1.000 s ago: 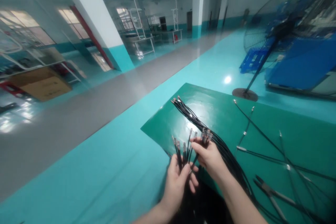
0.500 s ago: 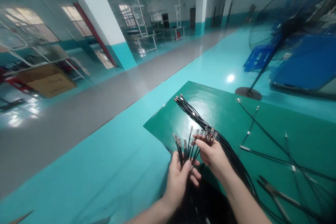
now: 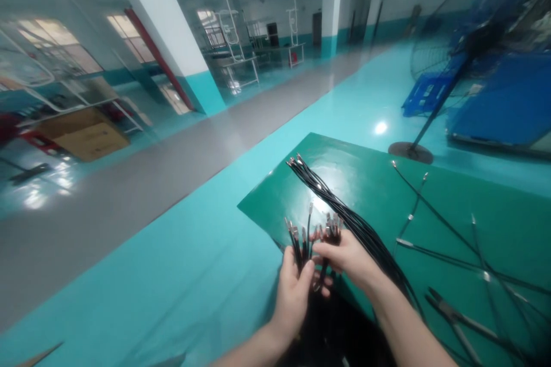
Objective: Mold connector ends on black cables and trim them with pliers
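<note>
My left hand [image 3: 293, 292] is closed around several black cables [image 3: 305, 249] whose metal-tipped ends point upward and fan apart. Close beside it, my right hand [image 3: 344, 255] grips another cluster of black cable ends [image 3: 331, 229], their silvery connectors standing above the fingers. The lower parts of these cables are hidden by the hands and lost in the dark area below. Just beyond the hands, a long bundle of black cables [image 3: 340, 206] lies across the green table [image 3: 275, 195], metal tips at its far end.
Loose cables [image 3: 434, 215] with metal ends cross one another on the table's right side. A pair of pliers [image 3: 451, 312] lies open near the right forearm. Past the table stand a pedestal fan [image 3: 411, 152] and a blue-covered stack [image 3: 495, 103]; a pillar [image 3: 172, 40] rises to the left.
My right hand has moved a little left and down toward the left hand, and its cable ends are now gathered into a tighter cluster. The left hand keeps its grip.
</note>
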`<state>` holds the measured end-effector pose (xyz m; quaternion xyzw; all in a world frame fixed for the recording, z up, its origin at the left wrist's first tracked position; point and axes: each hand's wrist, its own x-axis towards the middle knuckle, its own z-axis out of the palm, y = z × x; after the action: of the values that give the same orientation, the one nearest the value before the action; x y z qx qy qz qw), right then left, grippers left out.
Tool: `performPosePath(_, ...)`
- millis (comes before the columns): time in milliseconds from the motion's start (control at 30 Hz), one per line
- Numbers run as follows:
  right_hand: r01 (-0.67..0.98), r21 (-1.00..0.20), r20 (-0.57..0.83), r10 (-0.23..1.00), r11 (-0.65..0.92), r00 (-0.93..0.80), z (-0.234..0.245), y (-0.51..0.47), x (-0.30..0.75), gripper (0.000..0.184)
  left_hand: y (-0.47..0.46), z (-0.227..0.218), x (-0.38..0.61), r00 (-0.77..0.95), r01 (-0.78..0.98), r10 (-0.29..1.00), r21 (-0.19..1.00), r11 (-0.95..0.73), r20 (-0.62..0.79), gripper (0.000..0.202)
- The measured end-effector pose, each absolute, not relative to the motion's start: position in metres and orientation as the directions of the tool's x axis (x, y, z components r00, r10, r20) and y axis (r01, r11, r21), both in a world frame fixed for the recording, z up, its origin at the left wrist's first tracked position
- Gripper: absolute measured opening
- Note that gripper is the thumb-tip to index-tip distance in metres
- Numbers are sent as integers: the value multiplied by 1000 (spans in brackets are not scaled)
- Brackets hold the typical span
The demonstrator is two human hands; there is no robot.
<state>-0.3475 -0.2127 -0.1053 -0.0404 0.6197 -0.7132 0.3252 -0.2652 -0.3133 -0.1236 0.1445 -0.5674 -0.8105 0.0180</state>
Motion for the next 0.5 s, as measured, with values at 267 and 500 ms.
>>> performPosePath(267, 325, -934, -266, -321, -147, -909, -116, -208, -349, 28, -324, -131, -267, -967, -113, -207, 978, -176, -149, 28)
performPosePath(500, 382, -885, -269, -378, -267, -886, -109, -193, -346, 35, -328, -138, -256, -980, -67, -188, 998, 14, -63, 21)
